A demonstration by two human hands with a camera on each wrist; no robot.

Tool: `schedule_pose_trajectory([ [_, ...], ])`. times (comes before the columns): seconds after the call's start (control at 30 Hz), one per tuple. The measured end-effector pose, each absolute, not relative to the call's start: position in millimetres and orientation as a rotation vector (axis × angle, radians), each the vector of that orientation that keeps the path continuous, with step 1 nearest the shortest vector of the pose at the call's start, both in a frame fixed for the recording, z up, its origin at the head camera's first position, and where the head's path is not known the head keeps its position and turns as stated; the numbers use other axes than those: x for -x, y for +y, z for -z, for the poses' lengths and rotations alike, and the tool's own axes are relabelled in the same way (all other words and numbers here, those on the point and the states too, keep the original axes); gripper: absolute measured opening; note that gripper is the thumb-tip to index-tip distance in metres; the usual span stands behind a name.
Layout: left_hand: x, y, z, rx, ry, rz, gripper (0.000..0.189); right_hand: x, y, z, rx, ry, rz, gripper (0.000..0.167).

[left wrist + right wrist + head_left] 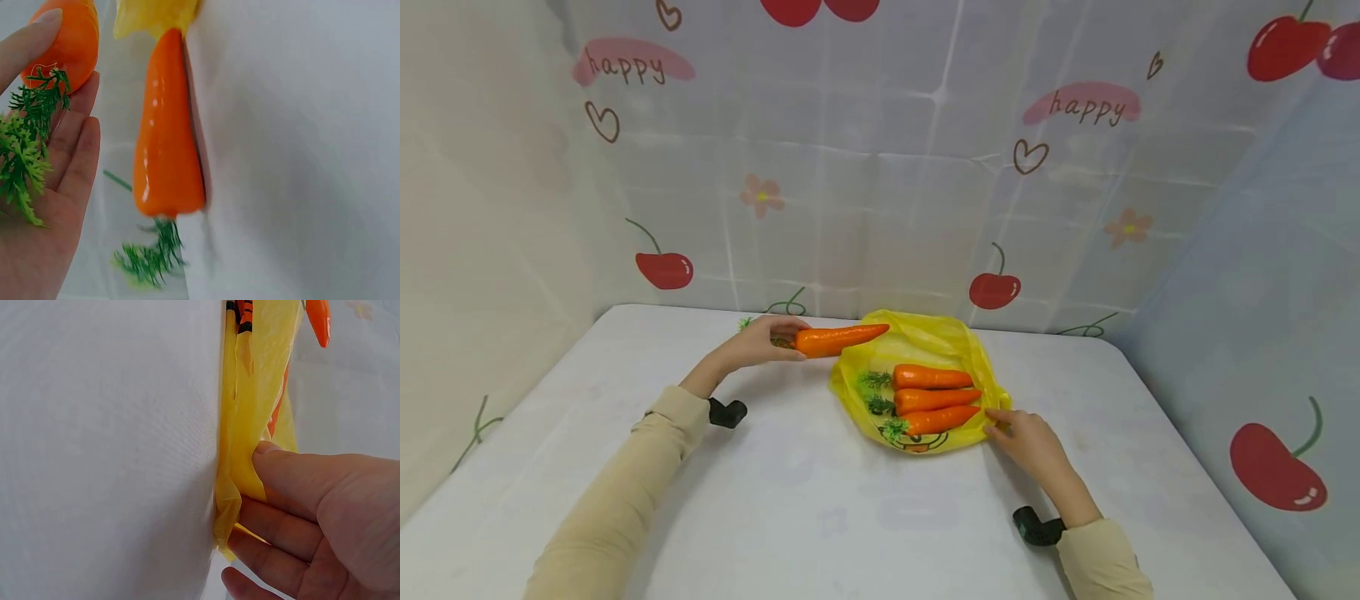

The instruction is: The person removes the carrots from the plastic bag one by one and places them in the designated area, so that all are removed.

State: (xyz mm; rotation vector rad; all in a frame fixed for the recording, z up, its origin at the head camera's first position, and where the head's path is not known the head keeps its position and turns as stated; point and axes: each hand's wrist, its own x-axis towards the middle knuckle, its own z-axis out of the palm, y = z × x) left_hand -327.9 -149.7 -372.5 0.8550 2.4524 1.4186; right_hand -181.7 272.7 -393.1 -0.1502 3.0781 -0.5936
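My left hand [767, 340] holds an orange carrot [842, 339] by its thick leafy end, its tip pointing right over the bag's left edge. In the left wrist view, the held carrot's green leaves [31, 125] lie along the palm. Beside that hand is another carrot [169, 137], its narrow end near the yellow plastic. My right hand [1026, 442] pinches the right edge of a yellow plastic bag [940, 333] between thumb and fingers. Three carrots [932, 399] lie side by side at the bag, leaves to the left; whether inside or on top, I cannot tell.
The bag rests on a white table [880, 517] towards its far edge. Behind hangs a pale curtain [865, 233] printed with cherries, hearts and flowers. Similar sheeting flanks both sides. Each wrist bears a black device [727, 412].
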Motion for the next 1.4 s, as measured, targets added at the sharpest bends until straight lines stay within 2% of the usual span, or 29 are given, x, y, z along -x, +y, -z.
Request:
schedule_pose_trajectory([
  [0.67, 307, -220, 380, -0.633, 2.549, -1.368, 0.055, 184, 274, 396, 0.147, 3.056, 0.581, 0.039],
  [1.4, 310, -228, 405, -0.687, 2.561, -1.299, 0.054, 185, 273, 395, 0.144, 3.048, 0.584, 0.038],
])
